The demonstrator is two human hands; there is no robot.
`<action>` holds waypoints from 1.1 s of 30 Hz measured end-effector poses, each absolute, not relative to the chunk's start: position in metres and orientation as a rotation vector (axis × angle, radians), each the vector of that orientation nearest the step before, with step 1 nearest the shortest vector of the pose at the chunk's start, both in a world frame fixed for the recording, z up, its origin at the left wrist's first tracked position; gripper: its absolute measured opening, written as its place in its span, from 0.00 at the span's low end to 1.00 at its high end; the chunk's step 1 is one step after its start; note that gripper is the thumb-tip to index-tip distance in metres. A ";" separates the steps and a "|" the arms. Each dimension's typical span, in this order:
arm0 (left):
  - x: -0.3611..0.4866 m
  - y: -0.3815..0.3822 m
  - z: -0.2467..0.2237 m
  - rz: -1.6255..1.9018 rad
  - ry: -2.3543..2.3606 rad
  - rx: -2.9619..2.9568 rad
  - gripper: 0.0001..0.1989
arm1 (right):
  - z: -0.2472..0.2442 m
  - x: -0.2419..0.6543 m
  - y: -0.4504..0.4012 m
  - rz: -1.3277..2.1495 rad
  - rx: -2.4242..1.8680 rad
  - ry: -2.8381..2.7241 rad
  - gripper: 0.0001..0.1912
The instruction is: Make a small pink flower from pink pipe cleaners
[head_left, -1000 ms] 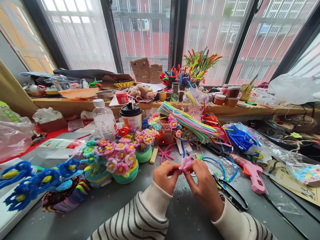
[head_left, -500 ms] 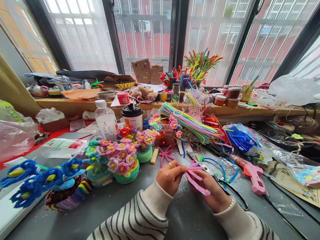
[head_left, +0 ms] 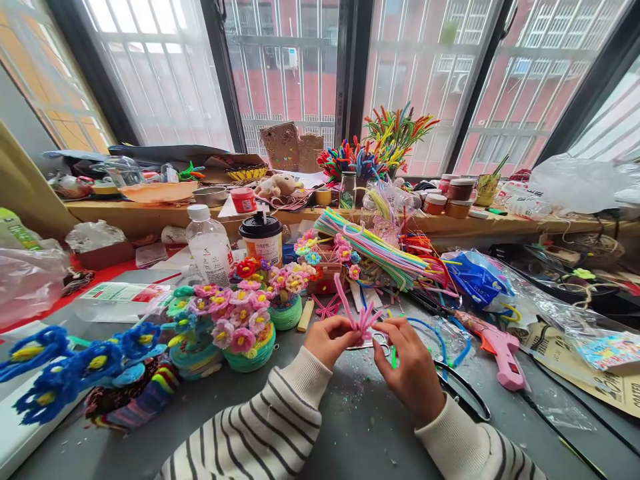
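Observation:
My left hand pinches a bunch of pink pipe cleaners at its base, thumb and forefinger closed on it. The stems fan upward and outward, one longer piece leaning to the left. My right hand is just to the right of the bunch, its fingertips at or beside the right-hand stems; thumb and forefinger are apart. Whether the fingertips touch the stems I cannot tell. Behind the hands lie a few more pink pipe cleaners on the grey table and scissors, partly hidden by my right hand.
Pots of pipe-cleaner flowers stand at left, with blue flowers nearer me. A bottle and lidded cup are behind. A large bundle of pastel pipe cleaners lies at centre back. A pink glue gun with cord is at right.
The pink bunch has turned so its stems point up instead of lying across my right hand. My right hand has turned over, its back now showing, and its thumb has come away from the forefinger.

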State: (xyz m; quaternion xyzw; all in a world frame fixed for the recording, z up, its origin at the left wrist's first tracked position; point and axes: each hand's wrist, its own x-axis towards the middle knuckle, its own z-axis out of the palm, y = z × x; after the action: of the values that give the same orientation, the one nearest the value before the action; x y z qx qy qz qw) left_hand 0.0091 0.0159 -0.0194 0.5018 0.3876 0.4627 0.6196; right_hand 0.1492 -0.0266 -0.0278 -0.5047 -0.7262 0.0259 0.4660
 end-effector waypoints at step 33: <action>0.006 0.007 -0.020 1.273 1.004 1.975 0.08 | -0.028 0.134 -0.019 1.020 -1.253 -1.404 0.08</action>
State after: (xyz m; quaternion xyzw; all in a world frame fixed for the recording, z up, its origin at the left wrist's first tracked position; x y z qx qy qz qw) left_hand 0.0065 0.0068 -0.0203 0.7400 0.3763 0.4769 0.2887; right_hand 0.1338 -0.0189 -0.0276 -0.5136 -0.5755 0.4179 0.4799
